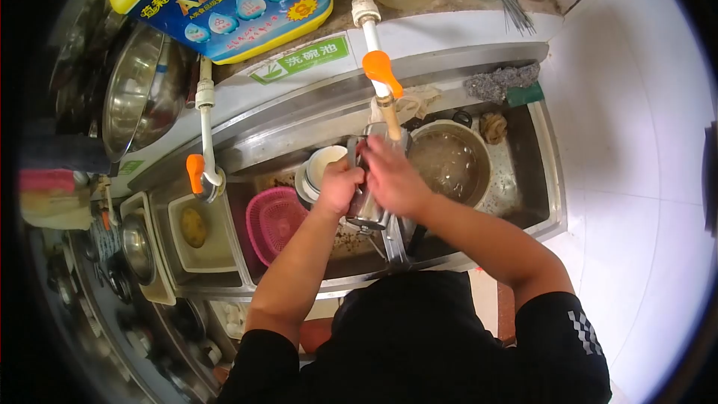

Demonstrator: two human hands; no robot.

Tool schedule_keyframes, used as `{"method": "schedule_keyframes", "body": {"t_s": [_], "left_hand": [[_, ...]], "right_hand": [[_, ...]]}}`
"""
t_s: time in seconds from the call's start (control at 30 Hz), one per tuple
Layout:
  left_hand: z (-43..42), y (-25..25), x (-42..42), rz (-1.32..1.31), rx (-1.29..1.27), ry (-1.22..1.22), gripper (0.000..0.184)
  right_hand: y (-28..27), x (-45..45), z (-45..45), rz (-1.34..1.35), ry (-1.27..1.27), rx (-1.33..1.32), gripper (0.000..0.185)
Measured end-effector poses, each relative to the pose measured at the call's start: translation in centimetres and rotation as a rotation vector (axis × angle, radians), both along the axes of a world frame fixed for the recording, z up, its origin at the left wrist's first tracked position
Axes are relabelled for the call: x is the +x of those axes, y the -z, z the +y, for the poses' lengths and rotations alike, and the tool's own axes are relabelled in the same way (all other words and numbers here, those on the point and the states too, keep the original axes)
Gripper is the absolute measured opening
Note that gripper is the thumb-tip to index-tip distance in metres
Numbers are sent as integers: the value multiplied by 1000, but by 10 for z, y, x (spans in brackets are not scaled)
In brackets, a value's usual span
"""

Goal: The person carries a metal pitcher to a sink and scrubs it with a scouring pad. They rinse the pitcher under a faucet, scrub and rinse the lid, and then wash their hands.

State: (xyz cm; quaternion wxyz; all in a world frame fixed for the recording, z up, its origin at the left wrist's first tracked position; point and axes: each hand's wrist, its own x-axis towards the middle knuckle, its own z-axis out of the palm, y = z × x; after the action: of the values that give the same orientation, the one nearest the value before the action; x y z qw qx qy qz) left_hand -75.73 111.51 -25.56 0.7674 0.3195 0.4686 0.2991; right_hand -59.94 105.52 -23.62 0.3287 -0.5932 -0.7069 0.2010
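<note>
My left hand (342,186) is closed on a shiny metal container (366,215) over the sink, beneath a tap with an orange lever (380,67). My right hand (394,181) lies against the container's upper part, fingers stretched out and slightly blurred. Both hands cover much of the container, so its full shape is hidden. Close to my left hand, white bowls (327,164) sit in the sink. Right of my right hand stands a round pot (446,161) of cloudy water.
A pink plastic basket (273,221) lies in the sink (344,273). Farther left, a pale basin (196,236) holds a yellowish-brown object. A second tap (206,172) hangs there. On the ledge stands a big blue-yellow detergent jug (232,4). Steel-wool-like scrubbers (501,84) rest at the right rim.
</note>
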Motion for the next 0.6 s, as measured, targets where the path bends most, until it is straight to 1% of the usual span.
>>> {"method": "schedule_keyframes", "body": {"t_s": [0.07, 0.1, 0.13, 0.17, 0.2, 0.23, 0.3, 0.33, 0.37, 0.4, 0.43, 0.47, 0.5, 0.53, 0.6], "left_hand": [[-5, -5, 2, 285, 238, 211, 22], [-6, -14, 5, 340, 243, 209, 12], [-6, -13, 5, 343, 240, 207, 12], [-4, -10, 5, 342, 266, 179, 13], [-2, -11, 6, 339, 292, 153, 14], [1, -17, 7, 352, 309, 137, 14], [2, -11, 3, 307, 287, 142, 13], [2, -10, 0, 266, 265, 149, 12], [-3, -8, -4, 303, 357, 187, 11], [-7, -14, -5, 342, 451, 220, 10], [-13, -38, 0, 366, 459, 277, 13], [-14, -38, -1, 373, 483, 299, 21], [-16, -38, -2, 380, 507, 320, 28], [-18, -38, -3, 386, 532, 341, 36], [-17, -35, -5, 481, 545, 403, 47]], "right_hand": [[3, 2, -1, -48, 9, -22, 42], [1, 17, 7, -44, -30, -57, 41], [1, 25, 13, -38, -71, -91, 40], [11, 23, 16, 26, -12, 45, 39], [10, 18, 15, 27, -12, 46, 39], [9, 13, 12, 158, 121, 107, 38], [8, 11, 12, 288, 246, 172, 37], [10, 15, 13, 137, 231, 229, 33], [12, 20, 15, -14, 218, 285, 28], [12, 31, 22, -13, 218, 284, 28], [8, 47, 36, 169, 219, -22, 25], [4, 56, 43, 348, 213, -331, 22], [-18, 54, 43, 295, 233, -474, 21], [-8, 52, 37, 294, 231, -474, 21], [21, 49, 19, 78, 221, 222, 21]]}}
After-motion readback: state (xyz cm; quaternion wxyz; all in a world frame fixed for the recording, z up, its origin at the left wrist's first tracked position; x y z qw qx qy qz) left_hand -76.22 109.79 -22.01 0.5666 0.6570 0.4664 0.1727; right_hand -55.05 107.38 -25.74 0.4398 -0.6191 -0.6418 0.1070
